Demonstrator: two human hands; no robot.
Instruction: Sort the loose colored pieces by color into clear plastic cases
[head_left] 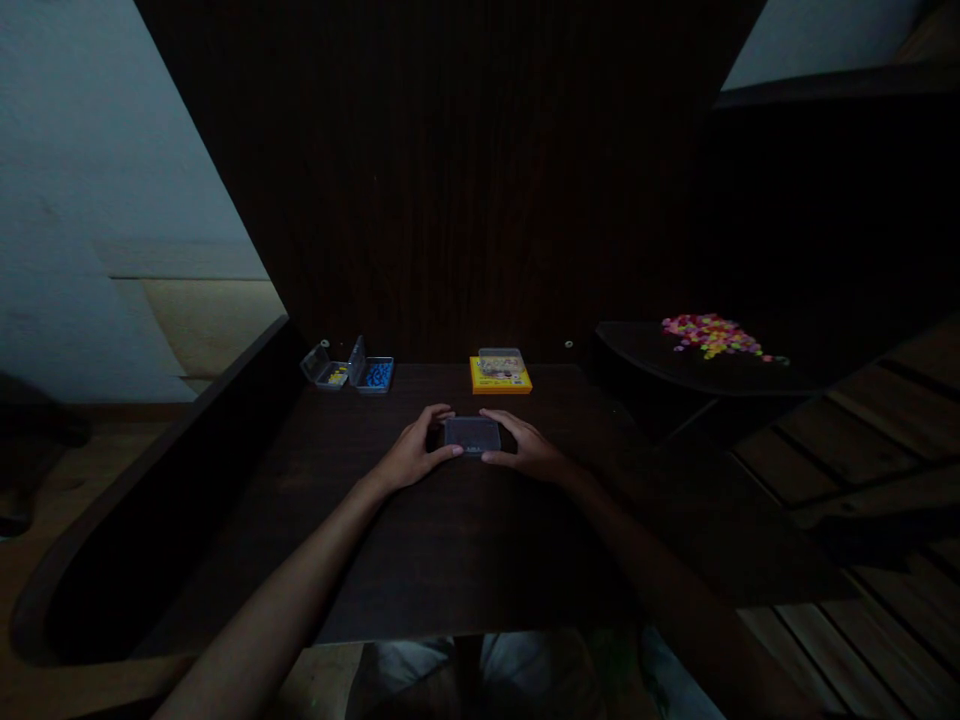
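Observation:
A small transparent plastic box (pixel 472 435) with its lid closed lies on the dark wooden desk (pixel 420 560), between my two hands. My left hand (pixel 416 450) grips its left side, with the thumb at the near corner and the fingers around the far corner. On the right side, my right hand (pixel 526 448) holds it the same way, thumb near and fingers at the far edge. A few tiny pale bits show along the box's near edge; they are too small to name.
Behind the hands, a yellow box (pixel 501 388) carries another transparent case (pixel 501 360) with pale pieces. At the back left stand open cases of yellow pieces (pixel 337 376) and blue pieces (pixel 377 376). Colourful small pieces (pixel 716 335) lie heaped on a side shelf (pixel 660 362).

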